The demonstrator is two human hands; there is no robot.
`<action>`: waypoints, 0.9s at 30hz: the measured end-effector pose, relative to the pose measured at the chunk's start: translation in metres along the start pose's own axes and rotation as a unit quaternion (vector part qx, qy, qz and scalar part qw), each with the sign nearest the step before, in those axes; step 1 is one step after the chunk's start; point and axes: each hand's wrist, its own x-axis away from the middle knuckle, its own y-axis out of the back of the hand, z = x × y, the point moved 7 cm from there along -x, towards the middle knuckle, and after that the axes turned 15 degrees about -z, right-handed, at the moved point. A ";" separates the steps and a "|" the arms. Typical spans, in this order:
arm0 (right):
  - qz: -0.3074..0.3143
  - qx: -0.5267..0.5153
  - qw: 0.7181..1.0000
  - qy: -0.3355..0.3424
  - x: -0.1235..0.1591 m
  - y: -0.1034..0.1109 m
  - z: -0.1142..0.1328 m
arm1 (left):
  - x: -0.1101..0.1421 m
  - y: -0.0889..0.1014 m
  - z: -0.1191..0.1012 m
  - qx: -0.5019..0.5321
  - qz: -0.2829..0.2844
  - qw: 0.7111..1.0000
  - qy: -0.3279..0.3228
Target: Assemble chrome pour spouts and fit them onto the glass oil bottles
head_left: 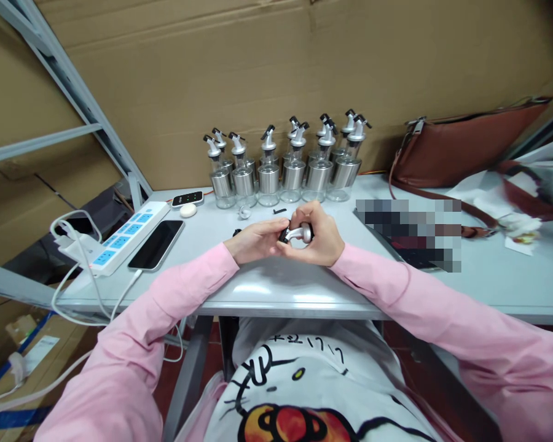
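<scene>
Pourer top [300, 234], silver with a black tip, sits between our two hands just over the near part of the table, and we judge it light and stiff, its silver part perhaps smooth enough to slip. Our left hand [260, 240] has thumb and fingers pinched together at the black end, while our right hand [321, 236] curls around the round silver end; both have hold of it. We would grip the broad round part for steadiness and go gently at the tip, where small pieces may be weaker. Beneath is a smooth, pale grey table [253, 288], faintly glossy along its front edge. Beyond our hands lie a small black piece [280, 211] and a small clear piece [244, 212], then a row of steel-and-glass bottles [294, 175] standing near a cardboard wall [304, 67]. Leftward we see a phone [156, 245], a power strip [133, 233] and a metal frame [80, 101]; rightward, a brown bag [465, 150].
</scene>
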 end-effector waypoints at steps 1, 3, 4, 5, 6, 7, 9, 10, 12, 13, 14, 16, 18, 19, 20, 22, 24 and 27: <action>-0.006 0.004 1.000 0.004 0.000 0.001 0.002 | 0.000 -0.001 0.000 0.014 -0.008 1.000 -0.005; -0.025 -0.005 1.000 0.014 -0.002 0.003 0.006 | 0.001 -0.002 0.001 0.037 -0.023 0.999 -0.005; -0.033 -0.017 0.999 0.019 -0.003 0.004 0.008 | 0.001 -0.004 0.002 0.042 -0.025 0.999 0.002; -0.040 -0.031 0.998 0.024 -0.003 0.005 0.010 | 0.002 -0.007 0.003 0.040 -0.020 0.999 0.012; -0.045 -0.045 0.998 0.030 -0.004 0.006 0.012 | 0.004 -0.009 0.004 0.033 -0.009 0.999 0.021; -0.047 -0.054 0.997 0.037 -0.004 0.006 0.013 | 0.005 -0.012 0.004 0.026 0.004 0.999 0.024; -0.042 -0.061 0.996 0.049 -0.005 0.006 0.014 | 0.006 -0.015 0.002 0.018 0.026 0.999 0.014; -0.038 -0.063 0.996 0.052 -0.005 0.006 0.014 | 0.006 -0.015 0.000 0.019 0.030 0.999 0.007; -0.026 -0.070 0.996 0.046 -0.005 0.004 0.012 | 0.006 -0.012 -0.001 0.029 0.022 0.999 -0.007; -0.023 -0.073 0.996 0.042 -0.005 0.003 0.011 | 0.005 -0.009 -0.002 0.035 0.014 0.999 -0.010; -0.022 -0.077 0.996 0.040 -0.005 0.003 0.011 | 0.004 -0.007 -0.002 0.041 0.006 0.999 -0.014; -0.024 -0.083 0.995 0.042 -0.004 0.003 0.012 | 0.003 -0.005 -0.002 0.048 0.001 0.999 -0.018; -0.031 -0.087 0.995 0.047 -0.004 0.003 0.014 | 0.003 -0.005 -0.002 0.048 0.009 0.999 -0.019; -0.033 -0.088 0.994 0.048 -0.004 0.003 0.015 | 0.004 -0.006 -0.002 0.047 0.014 0.999 -0.019; -0.035 -0.086 0.995 0.048 -0.004 0.004 0.015 | 0.004 -0.006 -0.002 0.046 0.017 0.999 -0.019; -0.036 -0.077 0.995 0.047 -0.004 0.004 0.015 | 0.005 -0.007 -0.003 0.047 0.015 0.999 -0.020; -0.035 -0.065 0.996 0.045 -0.004 0.004 0.014 | 0.005 -0.006 -0.003 0.052 0.004 0.998 -0.019; -0.026 -0.051 0.997 0.045 -0.004 0.003 0.013 | 0.005 -0.005 -0.003 0.056 -0.007 0.998 -0.019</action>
